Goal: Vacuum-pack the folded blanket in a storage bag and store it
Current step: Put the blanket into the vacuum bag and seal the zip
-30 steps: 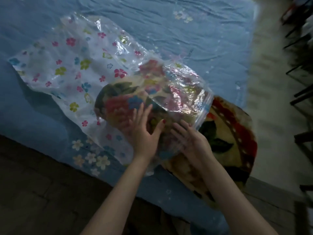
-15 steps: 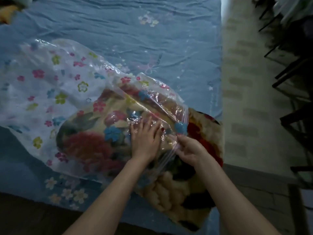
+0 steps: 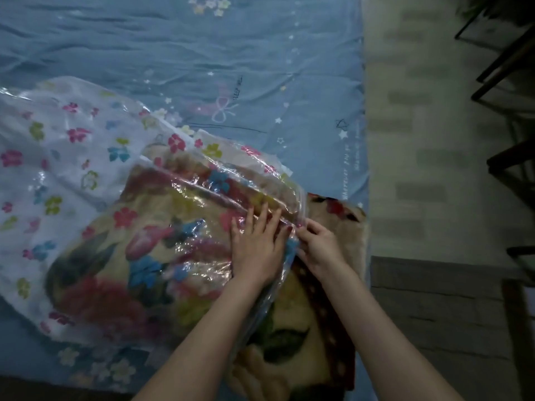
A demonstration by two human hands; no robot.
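Observation:
A clear plastic storage bag [image 3: 66, 157] printed with small coloured flowers lies on the bed. The folded floral blanket [image 3: 121, 256] fills its near half, and the blanket's end [image 3: 312, 328] sticks out of the bag's mouth toward me. My left hand [image 3: 257, 250] lies flat on the plastic over the blanket, fingers spread. My right hand [image 3: 318, 250] pinches the bag's open edge beside it, at the mouth.
A blue bed sheet [image 3: 202, 68] with small prints covers the bed. The bed's right edge runs down beside a pale tiled floor [image 3: 428, 140]. Dark metal furniture legs [image 3: 509, 62] stand at the far right. A dark floor strip lies at the bottom left.
The view has closed in on the bag. My left hand stays flat on the plastic, and my right hand has gone from resting on the bag to pinching its open edge.

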